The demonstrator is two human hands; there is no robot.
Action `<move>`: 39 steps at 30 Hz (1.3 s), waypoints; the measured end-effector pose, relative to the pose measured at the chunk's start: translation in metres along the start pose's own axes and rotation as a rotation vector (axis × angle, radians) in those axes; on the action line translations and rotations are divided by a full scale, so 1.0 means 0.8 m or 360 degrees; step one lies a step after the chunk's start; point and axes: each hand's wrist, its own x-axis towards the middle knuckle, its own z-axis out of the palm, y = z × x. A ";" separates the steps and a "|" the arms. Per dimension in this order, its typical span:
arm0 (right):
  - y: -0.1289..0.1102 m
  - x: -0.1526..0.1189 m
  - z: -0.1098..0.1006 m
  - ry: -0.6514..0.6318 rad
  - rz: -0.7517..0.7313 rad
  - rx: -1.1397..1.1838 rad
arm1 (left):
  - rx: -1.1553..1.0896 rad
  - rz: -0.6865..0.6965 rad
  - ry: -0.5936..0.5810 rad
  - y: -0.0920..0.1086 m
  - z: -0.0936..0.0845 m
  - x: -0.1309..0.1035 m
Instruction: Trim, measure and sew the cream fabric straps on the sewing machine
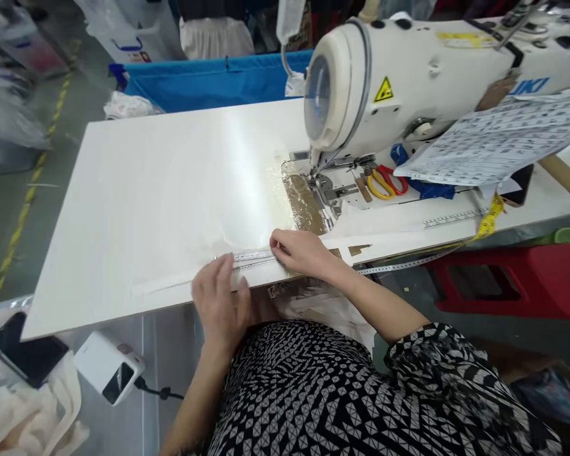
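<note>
A white measuring tape (254, 256) lies along the front edge of the table, stretched between my two hands. My right hand (301, 252) pinches it between thumb and fingertips. At the tape's left end is my left hand (220, 301), slightly blurred, its fingertips at the tape and its thumb spread away from them. Beneath and beside the tape runs a printed ruler scale (171, 286) on the tabletop. Past my right wrist, more tape hangs below the edge and shows a yellow side (489, 218) on the right.
A white sewing machine (384, 82) stands behind my right hand. Scissors (387, 182) with red and yellow handles lie under its arm. A printed sheet (498, 142) hangs at right, above a red stool (517, 278). A white device (109, 366) and a phone (26, 348) lie below left.
</note>
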 end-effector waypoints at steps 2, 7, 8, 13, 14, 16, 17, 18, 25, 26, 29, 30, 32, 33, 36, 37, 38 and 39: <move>-0.005 0.002 -0.001 -0.0010 0.0023 -0.0026 | -0.0182 0.0204 -0.0070 0.020 0.010 0.008; -0.021 0.004 -0.010 -0.0045 0.0088 -0.0017 | -0.0182 0.0236 -0.0471 0.030 0.043 -0.008; -0.024 0.002 -0.015 -0.0055 0.0113 -0.0005 | -0.0138 0.0232 -0.0487 0.028 0.047 -0.012; -0.013 -0.026 -0.046 -0.0022 0.0273 0.0117 | 0.0120 0.0273 -0.0521 0.026 0.051 -0.019; -0.004 -0.034 -0.051 0.0018 0.0289 0.0159 | 0.0180 0.0279 -0.0534 0.028 0.050 -0.018; 0.015 -0.051 -0.057 0.0101 0.0308 0.0246 | 0.0271 0.0284 -0.0557 0.030 0.050 -0.017; 0.026 -0.059 -0.059 0.0139 0.0318 0.0283 | 0.0300 0.0288 -0.0560 0.030 0.050 -0.016; 0.036 -0.067 -0.059 0.0174 0.0332 0.0311 | 0.0317 0.0291 -0.0557 0.031 0.050 -0.016; 0.080 -0.095 -0.056 0.0386 0.0381 0.0362 | 0.0335 0.0306 -0.0525 0.027 0.049 -0.014; 0.083 -0.096 -0.055 0.0412 0.0378 0.0352 | 0.0337 0.0311 -0.0518 0.027 0.049 -0.014; 0.087 -0.095 -0.050 0.0457 0.0354 0.0279 | 0.0345 0.0317 -0.0489 0.026 0.047 -0.013; 0.086 -0.094 -0.048 0.0463 0.0349 0.0237 | 0.0350 0.0319 -0.0483 0.026 0.047 -0.013; 0.084 -0.092 -0.044 0.0466 0.0359 0.0142 | 0.0358 0.0321 -0.0481 0.025 0.047 -0.013; 0.083 -0.091 -0.042 0.0463 0.0372 0.0104 | 0.0362 0.0322 -0.0485 0.024 0.047 -0.013; 0.079 -0.094 -0.040 0.0474 0.0418 0.0049 | 0.0370 0.0336 -0.0488 0.021 0.047 -0.014; 0.079 -0.096 -0.041 0.0488 0.0436 0.0043 | 0.0373 0.0339 -0.0483 0.019 0.047 -0.015; 0.080 -0.098 -0.041 0.0509 0.0456 0.0041 | 0.0375 0.0341 -0.0479 0.018 0.046 -0.015; 0.082 -0.101 -0.042 0.0533 0.0475 0.0045 | 0.0375 0.0341 -0.0475 0.017 0.046 -0.015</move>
